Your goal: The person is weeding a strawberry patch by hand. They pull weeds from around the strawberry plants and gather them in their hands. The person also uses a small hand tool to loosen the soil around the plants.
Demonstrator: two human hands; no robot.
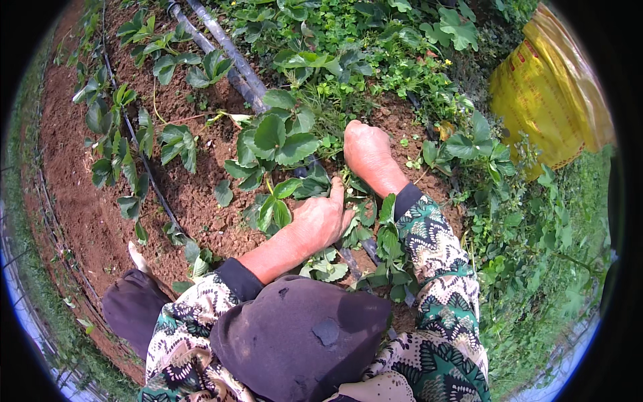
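Note:
My left hand (320,217) reaches low among strawberry leaves, its index finger and thumb spread apart with foliage between them. No held thing shows in it. A leafy strawberry plant (279,138) stands just beyond this hand. Further forward and to the right, my right hand (367,148) is curled near the soil, beside small green weeds (329,118). Its fingertips are hidden under the hand, so I cannot tell whether they grip anything. Both wrists have dark cuffs on patterned sleeves.
Black drip pipes (241,80) cross the bed at upper middle. A thin irrigation line (145,156) runs along the left. Reddish-brown soil (75,186) lies there. A yellow woven sack (542,95) stands at upper right beside dense greenery (532,251). My dark-clothed knee (301,336) is below.

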